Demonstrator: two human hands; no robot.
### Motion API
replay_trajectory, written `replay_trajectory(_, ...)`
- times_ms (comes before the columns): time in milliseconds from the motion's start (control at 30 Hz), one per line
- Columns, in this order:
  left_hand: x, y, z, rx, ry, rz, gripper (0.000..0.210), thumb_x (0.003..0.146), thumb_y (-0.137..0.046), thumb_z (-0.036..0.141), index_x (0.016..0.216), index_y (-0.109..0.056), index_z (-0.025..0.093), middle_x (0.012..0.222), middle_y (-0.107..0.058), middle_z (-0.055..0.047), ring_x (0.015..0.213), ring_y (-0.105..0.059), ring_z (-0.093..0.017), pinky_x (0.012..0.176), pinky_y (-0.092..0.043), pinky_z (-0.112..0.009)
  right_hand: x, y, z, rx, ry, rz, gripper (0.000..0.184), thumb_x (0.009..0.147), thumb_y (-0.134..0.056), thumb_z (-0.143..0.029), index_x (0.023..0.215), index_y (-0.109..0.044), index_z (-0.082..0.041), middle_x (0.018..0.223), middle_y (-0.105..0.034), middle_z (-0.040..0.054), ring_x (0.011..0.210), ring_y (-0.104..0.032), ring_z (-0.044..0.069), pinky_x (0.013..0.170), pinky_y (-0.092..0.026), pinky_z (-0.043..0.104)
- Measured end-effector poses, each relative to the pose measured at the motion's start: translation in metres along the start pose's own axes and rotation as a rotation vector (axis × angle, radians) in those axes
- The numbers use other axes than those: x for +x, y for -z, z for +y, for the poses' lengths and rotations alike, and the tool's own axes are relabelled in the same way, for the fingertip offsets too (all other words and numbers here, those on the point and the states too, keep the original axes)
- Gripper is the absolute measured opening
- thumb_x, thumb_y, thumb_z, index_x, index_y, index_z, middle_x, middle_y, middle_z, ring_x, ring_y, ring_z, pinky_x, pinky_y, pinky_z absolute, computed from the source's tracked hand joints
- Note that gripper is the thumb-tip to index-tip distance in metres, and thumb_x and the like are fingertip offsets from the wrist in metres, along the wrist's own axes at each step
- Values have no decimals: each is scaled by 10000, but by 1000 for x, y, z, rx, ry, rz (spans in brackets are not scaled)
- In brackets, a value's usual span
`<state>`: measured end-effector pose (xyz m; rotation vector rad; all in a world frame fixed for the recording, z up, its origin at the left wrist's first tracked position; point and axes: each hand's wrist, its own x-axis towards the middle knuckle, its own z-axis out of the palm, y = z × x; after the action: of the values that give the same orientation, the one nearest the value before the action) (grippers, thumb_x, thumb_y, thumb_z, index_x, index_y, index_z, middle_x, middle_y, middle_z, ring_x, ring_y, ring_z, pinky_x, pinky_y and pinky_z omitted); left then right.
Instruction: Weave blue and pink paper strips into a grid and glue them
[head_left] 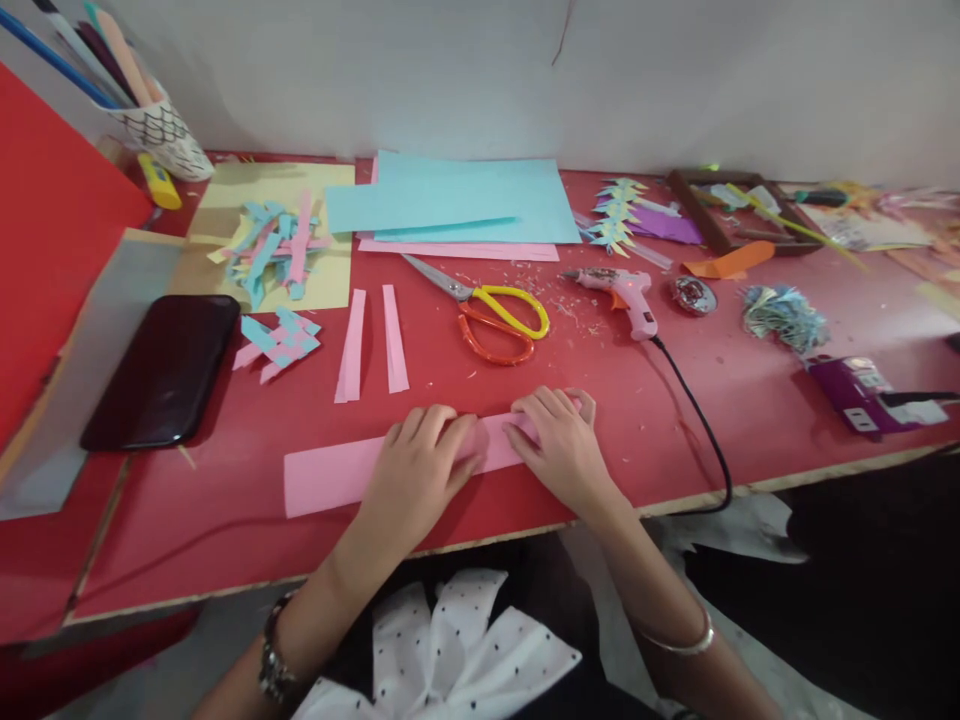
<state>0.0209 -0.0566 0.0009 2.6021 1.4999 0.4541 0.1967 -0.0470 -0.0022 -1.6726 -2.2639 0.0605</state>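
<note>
A long pink paper strip [334, 477] lies flat near the table's front edge, its left end free. My left hand [422, 462] rests over its middle, fingers curled down and pressing it to the table. At the strip's right end my right hand [559, 440] grips the paper, with fingers bent and thumb on the near side. The far right tip is partly hidden under those fingers. Two narrow pink folded strips [351, 347] lie just beyond my left hand. Scissors [487, 310] with yellow and orange handles rest beyond both hands, blades pointing to the upper left.
A pink glue gun [622, 292] lies right of the scissors, its black cord [701, 410] running over the front edge. A black phone [163, 372] and cut paper pieces [274, 250] are at left. Blue sheets [472, 195] lie by the wall; a purple power adapter [859, 397] sits right.
</note>
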Motion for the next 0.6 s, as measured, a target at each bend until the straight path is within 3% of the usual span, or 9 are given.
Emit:
replay_trajectory(100, -3, 2, -7, 7, 28, 31, 225, 841, -489, 215, 1036, -583, 158, 877, -585, -72, 783, -548, -214, 648, -450, -316, 0, 0, 1, 4, -21, -9, 94, 815, -478, -248, 777, -548, -199, 784, -605, 12, 763, -525, 172, 876, -219, 356)
replay_trajectory(267, -7, 1, -12, 24, -43, 94, 384, 874, -399, 460, 978, -578, 136, 781, -568, -60, 713, -557, -196, 609, -431, -293, -1, 6, 0, 47, 46, -14, 93, 806, -468, -239, 789, -551, -203, 854, -612, 26, 806, -533, 166, 891, -198, 370)
replay_trajectory(433, -11, 17, -15, 156, -169, 174, 380, 908, -351, 400, 1034, -550, 101, 749, -591, -70, 677, -568, -197, 596, -403, -300, -6, 27, -6, 143, 209, 172, 164, 830, -474, -176, 674, -517, -207, 710, -631, -38, 697, -550, 110, 916, -170, 365)
replay_trajectory(500, -14, 24, -16, 140, -180, 86, 300, 900, -397, 330, 1072, -539, 130, 772, -601, -60, 685, -575, -191, 596, -399, -298, -9, 34, -8, 123, 255, 151, 178, 841, -464, -156, 683, -530, -207, 699, -642, -43, 692, -558, 101, 908, -187, 352)
replay_trajectory(600, -17, 31, -19, 44, -167, -81, 198, 874, -432, 225, 1023, -558, 189, 851, -618, -40, 718, -586, -178, 608, -409, -289, -11, 39, -6, 113, 290, -15, 203, 864, -417, -146, 732, -557, -208, 684, -638, -43, 693, -562, 98, 880, -222, 327)
